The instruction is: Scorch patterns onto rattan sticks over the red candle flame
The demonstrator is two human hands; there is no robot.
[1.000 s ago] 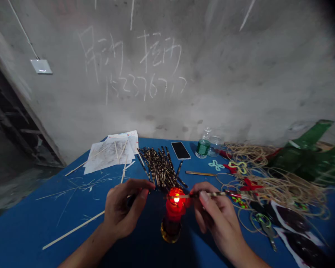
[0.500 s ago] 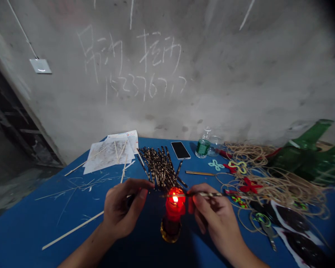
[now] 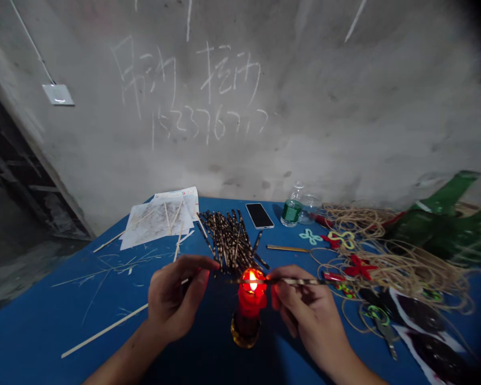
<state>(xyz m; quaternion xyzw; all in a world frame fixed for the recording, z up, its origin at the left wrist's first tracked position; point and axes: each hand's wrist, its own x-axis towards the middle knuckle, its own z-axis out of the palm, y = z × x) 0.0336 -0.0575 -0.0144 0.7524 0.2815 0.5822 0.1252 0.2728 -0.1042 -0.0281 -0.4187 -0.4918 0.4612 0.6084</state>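
A lit red candle (image 3: 250, 302) in a small glass holder stands on the blue table (image 3: 44, 331) between my hands. My right hand (image 3: 302, 310) pinches a thin scorch-marked bamboo stick (image 3: 300, 280), which lies level across the flame. My left hand (image 3: 176, 297) pinches the stick's left end just left of the candle. Behind the candle lies a pile of several dark, burn-spotted sticks (image 3: 230, 240).
Papers (image 3: 156, 219) and pale bamboo strips (image 3: 104, 331) lie at the left. A phone (image 3: 259, 215) and a small green-labelled bottle (image 3: 292, 208) sit at the back. Tangled rattan cord (image 3: 401, 262), coloured knotted ornaments, scissors (image 3: 380, 326) and green bottles (image 3: 444, 214) fill the right. A chalk-marked concrete wall stands behind.
The stick has slid leftward over the flame, and my right hand has moved left with it towards the candle. My left hand has stayed nearly still.
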